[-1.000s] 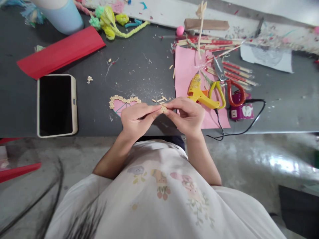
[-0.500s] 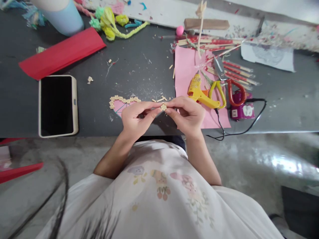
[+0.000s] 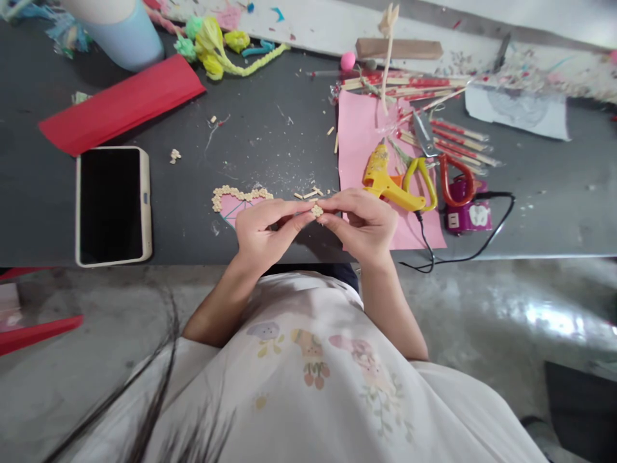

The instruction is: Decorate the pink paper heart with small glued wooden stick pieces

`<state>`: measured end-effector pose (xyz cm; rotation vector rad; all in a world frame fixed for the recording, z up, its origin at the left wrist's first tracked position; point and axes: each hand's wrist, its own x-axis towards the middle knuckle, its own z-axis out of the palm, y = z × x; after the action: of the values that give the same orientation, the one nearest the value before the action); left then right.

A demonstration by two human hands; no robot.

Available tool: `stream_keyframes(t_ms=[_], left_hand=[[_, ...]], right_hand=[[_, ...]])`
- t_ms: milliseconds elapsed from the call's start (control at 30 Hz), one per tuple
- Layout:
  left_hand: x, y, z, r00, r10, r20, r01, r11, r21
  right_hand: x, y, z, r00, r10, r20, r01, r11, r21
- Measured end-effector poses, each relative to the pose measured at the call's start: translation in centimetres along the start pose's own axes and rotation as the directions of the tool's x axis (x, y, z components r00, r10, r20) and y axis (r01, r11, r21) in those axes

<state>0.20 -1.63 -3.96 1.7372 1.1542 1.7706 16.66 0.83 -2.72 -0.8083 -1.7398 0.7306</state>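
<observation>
Between the fingertips of both hands is a small cluster of pale wooden stick pieces, their cut ends facing up like a flower. My left hand pinches it from the left, and my right hand pinches it from the right. Beside my left hand lies a pink paper heart with drawn lines, partly hidden by that hand. Similar pale wooden pieces run along its upper edge. A few short cut sticks rest on the table just beyond the fingertips.
Right of my hands, a yellow glue gun and scissors lie over pink paper. A black cord joins a purple box. To the left are a phone, red folded paper and a pale blue cup.
Both hands stay in nearly the same place, still pinching the cluster. The cluster has shifted very slightly between the fingertips.
</observation>
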Motion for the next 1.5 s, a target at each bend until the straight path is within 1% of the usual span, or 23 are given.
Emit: stream_keyframes(t_ms=[167, 300, 400, 600, 800, 900, 1000, 1133, 1233, 1367, 1500], left_hand=[[0.00, -0.09, -0.06, 1.000, 0.002, 0.001, -0.002, 1.000, -0.023], [-0.08, -0.20, -0.12, 1.000, 0.004, 0.009, -0.003, 0.999, -0.043], [-0.12, -0.21, -0.09, 1.000, 0.000, -0.005, 0.000, 0.999, -0.035], [-0.12, -0.22, 0.13, 0.999, 0.041, -0.035, -0.042, 0.998, -0.043], [-0.13, -0.36, 0.29, 0.996, 0.068, -0.057, -0.070, 0.996, -0.046], [-0.13, -0.31, 0.29, 0.995, 0.075, -0.062, -0.078, 0.996, -0.049], [-0.26, -0.29, 0.17, 0.998, 0.050, -0.042, -0.050, 0.999, -0.010], [-0.46, -0.23, -0.06, 0.999, -0.035, -0.002, 0.035, 0.997, 0.072], [-0.42, -0.09, -0.14, 0.998, -0.058, 0.010, 0.057, 0.997, 0.050], [-0.35, -0.10, -0.05, 0.997, -0.071, 0.007, 0.071, 0.997, 0.019], [-0.41, -0.28, -0.05, 0.999, -0.054, 0.004, 0.054, 0.999, 0.010]], right_hand=[[-0.03, -0.10, -0.02, 0.999, -0.009, -0.031, 0.009, 1.000, -0.019], [0.01, -0.23, -0.15, 1.000, -0.011, -0.013, 0.010, 0.999, -0.031], [0.03, -0.24, -0.18, 1.000, -0.016, -0.003, 0.016, 0.999, -0.036], [0.01, -0.22, 0.06, 1.000, -0.027, -0.014, 0.027, 1.000, 0.008], [-0.02, -0.31, 0.15, 1.000, -0.011, -0.002, 0.011, 0.999, -0.054], [-0.06, -0.32, 0.11, 1.000, -0.013, -0.002, 0.013, 0.999, -0.047], [-0.13, -0.35, 0.06, 1.000, -0.019, 0.002, 0.019, 0.999, -0.028], [-0.22, -0.34, -0.08, 1.000, 0.010, 0.006, -0.009, 0.997, -0.071], [-0.24, -0.36, -0.22, 1.000, 0.011, 0.014, -0.010, 0.997, -0.075], [-0.21, -0.47, -0.26, 1.000, 0.021, -0.013, -0.022, 0.997, -0.070], [-0.18, -0.52, -0.19, 0.999, 0.023, -0.023, -0.023, 1.000, -0.021]])
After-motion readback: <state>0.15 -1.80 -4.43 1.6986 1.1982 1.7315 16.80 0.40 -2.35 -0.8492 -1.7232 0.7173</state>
